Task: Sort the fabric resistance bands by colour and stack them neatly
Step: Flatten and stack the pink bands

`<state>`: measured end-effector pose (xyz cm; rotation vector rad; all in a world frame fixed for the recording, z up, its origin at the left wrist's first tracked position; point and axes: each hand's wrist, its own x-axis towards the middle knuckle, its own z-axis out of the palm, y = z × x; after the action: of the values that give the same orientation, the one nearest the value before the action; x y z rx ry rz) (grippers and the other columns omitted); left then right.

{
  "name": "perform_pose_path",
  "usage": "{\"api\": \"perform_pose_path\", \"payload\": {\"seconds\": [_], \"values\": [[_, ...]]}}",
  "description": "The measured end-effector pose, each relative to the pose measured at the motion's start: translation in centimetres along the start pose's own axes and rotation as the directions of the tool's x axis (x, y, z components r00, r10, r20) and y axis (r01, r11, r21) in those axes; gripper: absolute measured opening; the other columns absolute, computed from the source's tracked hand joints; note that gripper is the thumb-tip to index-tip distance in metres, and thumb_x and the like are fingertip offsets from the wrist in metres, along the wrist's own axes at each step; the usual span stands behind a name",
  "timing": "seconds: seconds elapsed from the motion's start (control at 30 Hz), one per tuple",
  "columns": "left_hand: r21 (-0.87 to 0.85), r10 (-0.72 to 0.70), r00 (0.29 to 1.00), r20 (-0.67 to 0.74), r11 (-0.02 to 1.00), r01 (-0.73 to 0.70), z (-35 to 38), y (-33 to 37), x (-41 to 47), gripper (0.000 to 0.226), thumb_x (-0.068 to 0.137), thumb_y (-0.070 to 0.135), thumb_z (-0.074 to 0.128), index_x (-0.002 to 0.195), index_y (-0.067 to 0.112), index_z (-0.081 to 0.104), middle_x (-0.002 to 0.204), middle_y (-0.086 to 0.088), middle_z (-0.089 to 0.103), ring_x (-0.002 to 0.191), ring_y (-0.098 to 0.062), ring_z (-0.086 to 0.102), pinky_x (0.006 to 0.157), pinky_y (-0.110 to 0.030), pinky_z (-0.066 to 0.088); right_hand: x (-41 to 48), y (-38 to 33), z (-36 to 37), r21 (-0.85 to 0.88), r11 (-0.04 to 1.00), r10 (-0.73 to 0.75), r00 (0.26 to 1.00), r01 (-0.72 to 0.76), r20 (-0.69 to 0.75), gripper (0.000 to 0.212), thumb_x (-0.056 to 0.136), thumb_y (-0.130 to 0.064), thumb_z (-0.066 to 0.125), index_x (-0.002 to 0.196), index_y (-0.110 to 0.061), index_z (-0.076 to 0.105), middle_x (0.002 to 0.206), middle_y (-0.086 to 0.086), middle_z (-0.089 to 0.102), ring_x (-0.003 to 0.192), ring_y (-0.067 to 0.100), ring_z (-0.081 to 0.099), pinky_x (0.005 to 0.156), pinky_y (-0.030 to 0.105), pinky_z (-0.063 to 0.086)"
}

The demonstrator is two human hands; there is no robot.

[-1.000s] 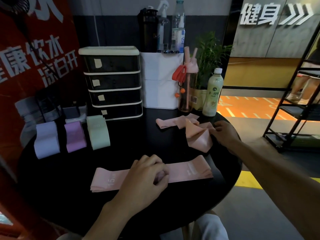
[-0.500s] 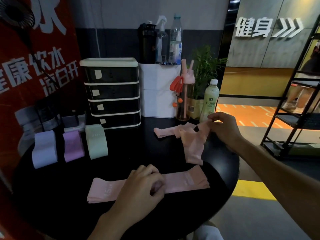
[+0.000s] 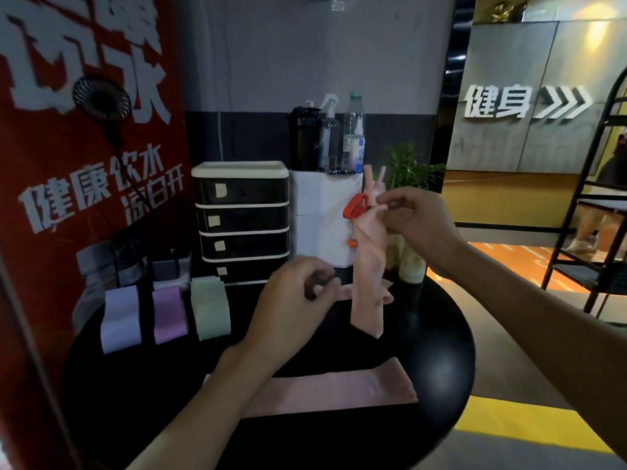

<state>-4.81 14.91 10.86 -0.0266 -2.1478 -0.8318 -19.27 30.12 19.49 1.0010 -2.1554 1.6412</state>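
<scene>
My right hand pinches the top of a peach-pink band, which hangs down twisted above the round black table. Raised off the table, my left hand hovers just left of the hanging band with fingers curled and nothing in them. A pale pink band lies flat across the front of the table, its left part behind my left forearm. Another pink band lies behind, mostly hidden. At the left lie a lavender band, a purple band and a mint-green band, side by side.
A black drawer unit and a white box carrying bottles stand at the table's back. A pink straw bottle with an orange loop, a plant and a green drink bottle stand behind the hanging band. A black rack stands right.
My right hand has lifted the peach-pink band well up off the table. My left hand has left the flat pink band and risen toward the hanging one. The view has tilted upward.
</scene>
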Motion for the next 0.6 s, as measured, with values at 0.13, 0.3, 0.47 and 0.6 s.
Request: {"api": "perform_pose_path", "payload": {"seconds": [0.13, 0.3, 0.47, 0.6], "values": [[-0.045, 0.025, 0.998, -0.055, 0.999, -0.028, -0.9, 2.2, 3.6, 0.014, 0.089, 0.023, 0.072, 0.103, 0.021, 0.071, 0.091, 0.017, 0.061, 0.082, -0.004, 0.059, 0.070, -0.011, 0.042, 0.4, -2.9, 1.4, 0.024, 0.997, -0.076, 0.997, 0.076, 0.012, 0.020, 0.088, -0.007, 0.066, 0.106, -0.014, 0.071, 0.097, -0.004, 0.066, 0.082, 0.010, 0.066, 0.075, 0.026, 0.058], [-0.053, -0.007, 0.995, -0.102, 0.999, 0.002, -1.8, 2.4, 5.3, 0.022, 0.088, 0.024, 0.073, 0.109, 0.020, 0.071, 0.097, 0.016, 0.064, 0.088, -0.005, 0.060, 0.077, -0.022, 0.049, 0.1, -5.1, 3.0, 0.069, 0.992, -0.114, 0.989, 0.108, 0.094, 0.033, 0.093, 0.001, 0.055, 0.123, -0.009, 0.064, 0.105, -0.001, 0.065, 0.067, -0.007, 0.064, 0.061, 0.011, 0.052], [-0.240, -0.122, 0.969, -0.214, 0.968, 0.069, -3.3, 2.0, 5.5, 0.028, 0.082, 0.006, 0.077, 0.101, 0.023, 0.064, 0.094, 0.000, 0.069, 0.084, -0.011, 0.066, 0.071, -0.016, 0.052, -0.3, -5.7, 3.8, 0.064, 0.991, -0.124, 0.982, 0.116, 0.142, 0.045, 0.089, 0.009, 0.054, 0.132, -0.007, 0.057, 0.112, 0.006, 0.065, 0.054, -0.004, 0.058, 0.052, 0.008, 0.043], [-0.315, -0.166, 0.950, -0.266, 0.946, 0.077, -4.6, 2.1, 5.8, 0.020, 0.084, 0.003, 0.075, 0.093, 0.020, 0.069, 0.088, 0.003, 0.070, 0.083, -0.007, 0.067, 0.072, -0.017, 0.054, -0.4, -5.8, 4.5, 0.085, 0.993, -0.099, 0.982, 0.086, 0.159, 0.040, 0.089, -0.001, 0.064, 0.128, -0.008, 0.060, 0.112, 0.005, 0.066, 0.060, -0.001, 0.059, 0.064, 0.014, 0.053]]}}
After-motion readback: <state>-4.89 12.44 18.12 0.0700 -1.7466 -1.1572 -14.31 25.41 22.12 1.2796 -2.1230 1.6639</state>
